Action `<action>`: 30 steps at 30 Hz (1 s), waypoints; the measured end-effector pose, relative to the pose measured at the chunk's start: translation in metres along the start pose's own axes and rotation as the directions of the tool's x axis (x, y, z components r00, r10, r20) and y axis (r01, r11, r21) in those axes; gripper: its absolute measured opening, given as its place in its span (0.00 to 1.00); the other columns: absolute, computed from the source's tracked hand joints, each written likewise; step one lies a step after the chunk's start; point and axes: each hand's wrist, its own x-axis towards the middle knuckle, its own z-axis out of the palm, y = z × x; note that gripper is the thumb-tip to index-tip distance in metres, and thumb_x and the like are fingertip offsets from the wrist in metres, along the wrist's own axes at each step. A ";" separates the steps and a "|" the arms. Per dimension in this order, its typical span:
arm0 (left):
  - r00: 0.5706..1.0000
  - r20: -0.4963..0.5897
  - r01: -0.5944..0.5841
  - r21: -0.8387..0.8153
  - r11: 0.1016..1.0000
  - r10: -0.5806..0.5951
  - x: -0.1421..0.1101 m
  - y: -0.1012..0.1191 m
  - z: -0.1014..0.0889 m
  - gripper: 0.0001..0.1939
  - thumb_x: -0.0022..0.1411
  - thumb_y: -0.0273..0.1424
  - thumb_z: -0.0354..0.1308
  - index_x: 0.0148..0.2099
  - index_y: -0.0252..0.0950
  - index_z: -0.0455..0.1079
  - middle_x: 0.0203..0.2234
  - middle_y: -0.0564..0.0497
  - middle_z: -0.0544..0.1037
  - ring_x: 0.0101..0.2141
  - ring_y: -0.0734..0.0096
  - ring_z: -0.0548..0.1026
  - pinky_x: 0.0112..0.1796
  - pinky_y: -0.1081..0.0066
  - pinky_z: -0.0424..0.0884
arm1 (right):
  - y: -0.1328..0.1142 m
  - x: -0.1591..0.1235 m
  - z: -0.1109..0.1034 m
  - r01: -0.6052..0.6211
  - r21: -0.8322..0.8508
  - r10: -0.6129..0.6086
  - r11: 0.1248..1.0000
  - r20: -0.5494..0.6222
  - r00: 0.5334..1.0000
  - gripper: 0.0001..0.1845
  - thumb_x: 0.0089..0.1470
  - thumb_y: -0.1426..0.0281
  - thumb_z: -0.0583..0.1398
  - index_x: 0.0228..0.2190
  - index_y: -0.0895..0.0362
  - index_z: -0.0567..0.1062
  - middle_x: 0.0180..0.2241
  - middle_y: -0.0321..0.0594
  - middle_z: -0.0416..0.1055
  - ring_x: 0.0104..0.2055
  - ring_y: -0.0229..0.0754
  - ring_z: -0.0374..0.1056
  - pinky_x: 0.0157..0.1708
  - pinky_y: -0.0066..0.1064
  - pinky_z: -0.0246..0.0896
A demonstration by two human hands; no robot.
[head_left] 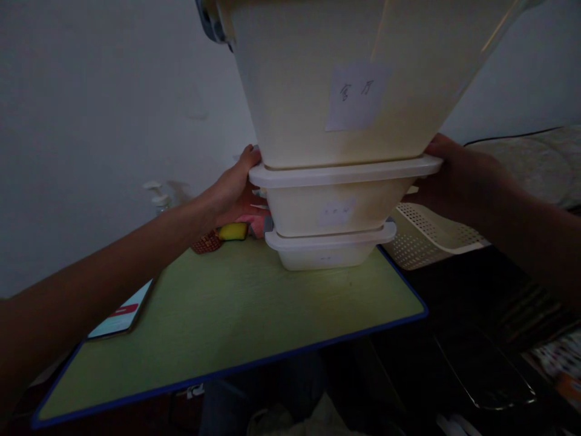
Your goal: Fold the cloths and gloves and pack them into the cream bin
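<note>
1. We are holding the stacked bins (297, 209) in the centre, our left hand (238, 188) and right hand (463, 175) gripping the middle lid's (345, 174) ends, some fingertips hidden.
2. The top bin (290, 91) is blocking the wall behind.
3. A basket (411, 236) is sitting at right, a phone (124, 315) lying lower left.

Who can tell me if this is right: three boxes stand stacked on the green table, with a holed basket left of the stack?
Not quite: the head view shows the holed basket right of the stack, not left. The three boxes do stand stacked on the green table.
</note>
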 end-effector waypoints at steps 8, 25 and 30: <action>0.999 -0.019 -0.035 -0.043 0.998 0.035 0.003 0.000 0.001 0.13 0.62 0.41 0.48 0.41 0.39 0.67 0.29 0.50 0.74 0.34 0.60 0.72 0.43 0.52 0.68 | 0.000 0.002 0.001 -0.023 0.028 0.023 0.999 -0.008 1.000 0.10 0.52 0.68 0.53 0.35 0.49 0.73 0.40 0.35 0.69 0.37 0.41 0.63 0.34 0.36 0.64; 0.989 0.076 -0.129 0.015 0.991 0.128 0.060 -0.001 -0.009 0.15 0.60 0.45 0.47 0.33 0.39 0.63 0.19 0.52 0.68 0.28 0.63 0.69 0.39 0.52 0.69 | 0.013 0.057 -0.004 -0.029 0.065 0.030 0.997 -0.011 0.999 0.10 0.47 0.70 0.55 0.32 0.48 0.74 0.32 0.34 0.68 0.32 0.40 0.60 0.34 0.40 0.63; 0.986 0.056 -0.158 0.041 0.987 0.156 0.076 -0.003 -0.008 0.18 0.58 0.48 0.46 0.37 0.39 0.64 0.22 0.49 0.68 0.35 0.54 0.72 0.38 0.53 0.71 | 0.018 0.074 -0.010 0.040 -0.017 -0.040 0.999 -0.004 0.999 0.08 0.48 0.68 0.55 0.31 0.49 0.73 0.31 0.35 0.67 0.31 0.41 0.61 0.35 0.44 0.64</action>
